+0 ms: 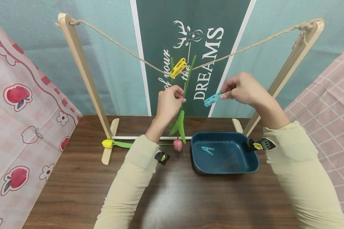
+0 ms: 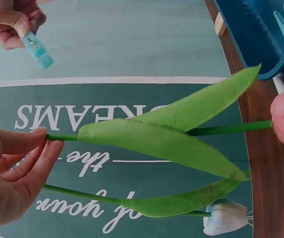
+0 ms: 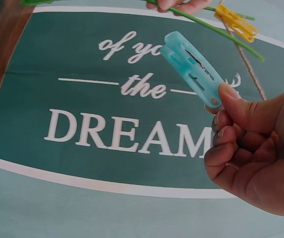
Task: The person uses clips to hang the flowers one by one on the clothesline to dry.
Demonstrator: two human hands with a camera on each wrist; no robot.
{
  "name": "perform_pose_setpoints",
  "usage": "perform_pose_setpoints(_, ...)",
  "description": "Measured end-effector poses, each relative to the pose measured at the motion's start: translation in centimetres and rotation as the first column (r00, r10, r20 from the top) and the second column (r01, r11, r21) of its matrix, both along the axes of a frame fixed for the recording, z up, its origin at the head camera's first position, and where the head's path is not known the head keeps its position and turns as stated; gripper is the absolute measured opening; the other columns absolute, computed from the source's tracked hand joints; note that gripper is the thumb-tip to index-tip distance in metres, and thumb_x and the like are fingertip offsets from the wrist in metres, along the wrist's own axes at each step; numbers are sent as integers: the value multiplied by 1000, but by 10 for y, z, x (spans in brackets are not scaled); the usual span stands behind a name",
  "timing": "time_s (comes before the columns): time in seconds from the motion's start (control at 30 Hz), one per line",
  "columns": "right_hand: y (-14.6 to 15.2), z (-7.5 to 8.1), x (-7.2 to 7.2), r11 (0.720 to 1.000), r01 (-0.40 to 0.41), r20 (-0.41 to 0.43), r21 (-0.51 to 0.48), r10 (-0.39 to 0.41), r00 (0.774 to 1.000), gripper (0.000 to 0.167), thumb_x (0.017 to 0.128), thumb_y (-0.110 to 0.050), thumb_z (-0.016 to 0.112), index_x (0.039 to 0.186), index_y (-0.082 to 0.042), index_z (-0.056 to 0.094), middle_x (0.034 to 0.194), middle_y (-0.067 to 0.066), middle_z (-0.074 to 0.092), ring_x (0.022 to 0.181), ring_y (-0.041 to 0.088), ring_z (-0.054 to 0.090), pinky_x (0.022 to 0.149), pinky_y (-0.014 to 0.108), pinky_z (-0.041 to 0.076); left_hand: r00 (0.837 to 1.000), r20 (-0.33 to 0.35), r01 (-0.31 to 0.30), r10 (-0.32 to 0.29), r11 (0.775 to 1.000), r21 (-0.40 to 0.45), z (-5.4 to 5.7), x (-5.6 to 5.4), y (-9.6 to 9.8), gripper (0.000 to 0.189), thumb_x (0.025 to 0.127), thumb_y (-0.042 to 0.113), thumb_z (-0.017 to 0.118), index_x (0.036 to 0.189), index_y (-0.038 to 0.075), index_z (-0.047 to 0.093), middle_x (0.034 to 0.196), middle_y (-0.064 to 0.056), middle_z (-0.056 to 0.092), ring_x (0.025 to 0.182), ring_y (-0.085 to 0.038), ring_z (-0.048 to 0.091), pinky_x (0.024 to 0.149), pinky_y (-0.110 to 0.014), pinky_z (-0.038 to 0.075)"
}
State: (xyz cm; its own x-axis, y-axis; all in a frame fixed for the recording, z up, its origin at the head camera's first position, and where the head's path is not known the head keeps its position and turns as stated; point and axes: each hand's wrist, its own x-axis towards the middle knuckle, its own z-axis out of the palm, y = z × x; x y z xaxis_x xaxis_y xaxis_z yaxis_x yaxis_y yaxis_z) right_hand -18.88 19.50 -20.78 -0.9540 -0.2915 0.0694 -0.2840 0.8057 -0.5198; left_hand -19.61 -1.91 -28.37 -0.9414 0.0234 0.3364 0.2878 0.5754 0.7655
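Upside down, a pink tulip point(image 1: 177, 145) hangs from my left hand point(image 1: 169, 103), whose thumb and fingertips pinch its green stem. The stem's upper end reaches past the rope point(image 1: 126, 50). My right hand point(image 1: 242, 89) pinches a light blue clothespin point(image 1: 213, 99) by one end, to the right of the stem; in the right wrist view its tip points away from the fingers. A yellow clothespin point(image 1: 178, 67) sits on the rope beside another green stem. That stem belongs to a white and pale blue tulip point(image 2: 226, 217), seen hanging in the left wrist view.
The rope sags between two wooden posts point(image 1: 83, 73). A dark blue basin point(image 1: 225, 170) on the table holds another light blue clothespin point(image 1: 207, 150). A yellow tulip point(image 1: 107, 143) lies by the left post's foot, along a white bar point(image 1: 126, 138).
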Motion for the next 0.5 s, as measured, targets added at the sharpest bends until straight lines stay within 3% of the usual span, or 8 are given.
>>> perform_pose_setpoints(0.5,-9,23,-1,999,1,-96,47,3,995,7,81,-4,67,81,3,66,68,10,63,69,24,45,58,33,33,1000,-6,9,-9,1000,7,0,1,0,8,79,3,69,85,3,64,77,-4,66,71,-15,60,66,-25,47)
